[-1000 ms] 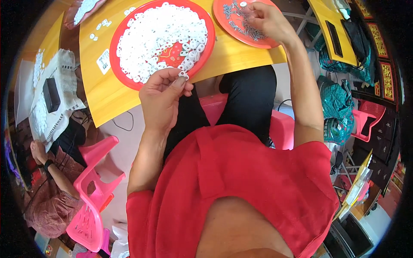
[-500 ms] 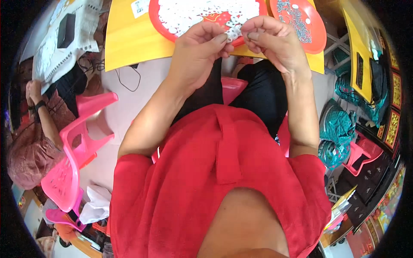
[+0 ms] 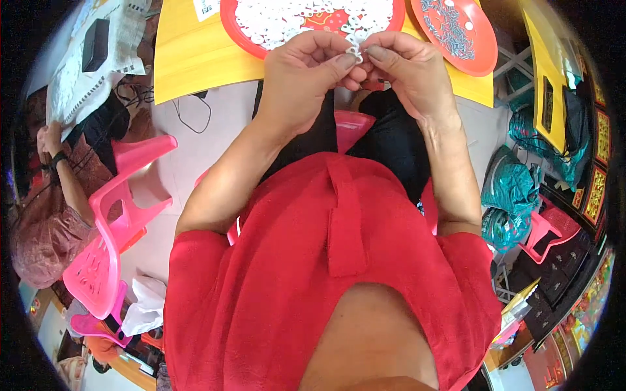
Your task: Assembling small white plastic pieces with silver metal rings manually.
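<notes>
Right hand (image 3: pixel 417 73) shifts from red plate (image 3: pixel 485 51) to beside left hand (image 3: pixel 305 78), which pinches small white piece (image 3: pixel 355 53) near right fingertips. Right hand's grip: cannot tell. Red tray (image 3: pixel 233 31) just beyond hands.

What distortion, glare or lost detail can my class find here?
Head view: near edge of the yellow table bows, corners black; head view: white pieces on the red tray look washed out; head view: the white piece in the left hand is too small for detail.

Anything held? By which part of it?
Left hand pinches a small white piece by its left edge. Right hand beside it: can't tell if it holds anything.
</notes>
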A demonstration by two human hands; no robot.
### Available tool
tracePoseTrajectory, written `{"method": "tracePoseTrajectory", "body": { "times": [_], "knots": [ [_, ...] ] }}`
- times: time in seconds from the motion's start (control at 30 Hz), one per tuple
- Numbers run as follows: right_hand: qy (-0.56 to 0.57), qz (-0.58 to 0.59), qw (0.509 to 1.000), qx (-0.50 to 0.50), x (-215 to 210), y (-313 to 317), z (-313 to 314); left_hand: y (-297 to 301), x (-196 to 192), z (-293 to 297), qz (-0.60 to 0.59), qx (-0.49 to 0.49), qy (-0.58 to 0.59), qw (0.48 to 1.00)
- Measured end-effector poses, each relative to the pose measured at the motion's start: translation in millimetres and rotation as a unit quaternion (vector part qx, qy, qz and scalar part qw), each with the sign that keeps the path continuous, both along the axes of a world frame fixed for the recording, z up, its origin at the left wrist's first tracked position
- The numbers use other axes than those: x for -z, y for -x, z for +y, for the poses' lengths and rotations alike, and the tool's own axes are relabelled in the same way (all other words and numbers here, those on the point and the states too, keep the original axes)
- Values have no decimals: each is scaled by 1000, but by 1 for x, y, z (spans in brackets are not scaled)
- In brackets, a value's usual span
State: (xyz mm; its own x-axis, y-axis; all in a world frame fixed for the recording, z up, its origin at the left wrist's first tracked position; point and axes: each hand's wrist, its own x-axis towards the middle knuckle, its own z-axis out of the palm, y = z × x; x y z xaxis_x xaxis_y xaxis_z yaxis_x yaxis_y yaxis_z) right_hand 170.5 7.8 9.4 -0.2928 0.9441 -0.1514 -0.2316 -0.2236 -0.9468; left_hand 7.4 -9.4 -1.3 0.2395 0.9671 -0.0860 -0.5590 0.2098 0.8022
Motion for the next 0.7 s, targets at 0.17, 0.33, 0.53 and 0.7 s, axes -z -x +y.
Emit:
{"method": "tracePoseTrajectory", "body": {
  "times": [0.17, 0.33, 0.53, 0.7],
  "knots": [
    [-7, -10, 1000, 3, -4, 4, -5, -1, 0, -2, 21, -11, -5, 1000],
    [-38, -44, 998, 23, -1, 4, -6, 0, 0, -2, 34, -21, -12, 999],
    [-54, -67, 996, 10, -4, 4, -8, -1, -1, -3, 60, -20, -20, 998],
    [-123, -164, 979, 6, -7, 3, -9, -2, -4, -5, 115, -21, -23, 993]
  ]
}}
